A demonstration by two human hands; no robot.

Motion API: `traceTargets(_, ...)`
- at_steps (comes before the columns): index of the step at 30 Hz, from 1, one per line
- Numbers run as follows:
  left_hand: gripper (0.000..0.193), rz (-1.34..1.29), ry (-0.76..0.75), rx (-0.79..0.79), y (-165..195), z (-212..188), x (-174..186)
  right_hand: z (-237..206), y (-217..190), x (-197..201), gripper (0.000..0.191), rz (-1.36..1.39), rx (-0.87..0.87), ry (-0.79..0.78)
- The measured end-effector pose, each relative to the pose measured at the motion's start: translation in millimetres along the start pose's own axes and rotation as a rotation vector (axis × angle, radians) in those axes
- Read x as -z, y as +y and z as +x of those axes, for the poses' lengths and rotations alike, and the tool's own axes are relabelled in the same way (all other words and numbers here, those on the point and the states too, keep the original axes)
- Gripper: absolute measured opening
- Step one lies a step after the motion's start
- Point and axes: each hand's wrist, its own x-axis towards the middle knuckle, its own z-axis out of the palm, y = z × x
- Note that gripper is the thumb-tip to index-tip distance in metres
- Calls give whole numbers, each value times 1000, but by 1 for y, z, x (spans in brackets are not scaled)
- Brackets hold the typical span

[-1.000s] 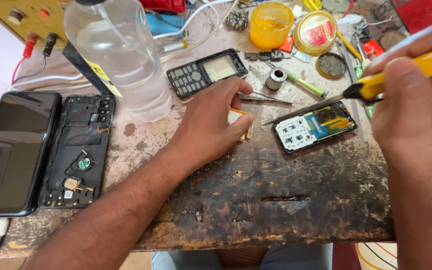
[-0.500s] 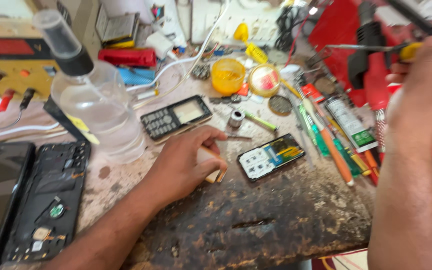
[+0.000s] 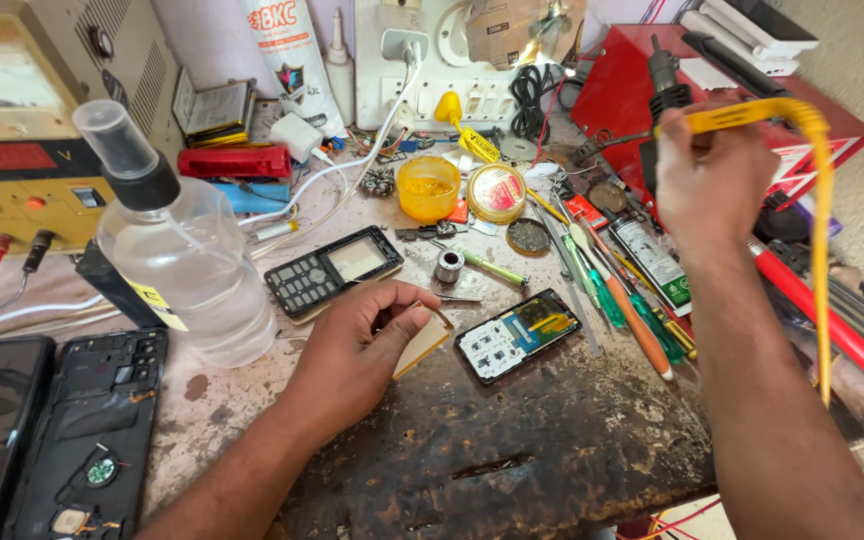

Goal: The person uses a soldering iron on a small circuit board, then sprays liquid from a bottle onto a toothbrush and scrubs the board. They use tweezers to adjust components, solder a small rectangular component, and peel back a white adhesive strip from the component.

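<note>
The opened phone circuit board [image 3: 518,335] lies bare, unassembled; left hand [image 3: 357,358] pinches a thin yellow-edged panel [image 3: 422,345], right hand [image 3: 714,180] grips a yellow-handled soldering iron [image 3: 742,115] raised away.

Lifted the right hand [image 3: 714,185] with the yellow tool [image 3: 752,115] up and away from the open phone board [image 3: 518,335], over toward the red box [image 3: 642,85]. Raised the edge of the thin yellow piece [image 3: 422,345] with the left hand [image 3: 357,360], just beside the phone board.
</note>
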Motion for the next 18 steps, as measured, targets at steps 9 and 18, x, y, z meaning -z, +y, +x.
traceTargets(9,21,-205,74,153,1,5,-6,-39,-37,-28,54,487,-535,-208)
traceTargets(18,21,-303,128,220,12,36,-38,-95,-120,10,26,849,-733,-786)
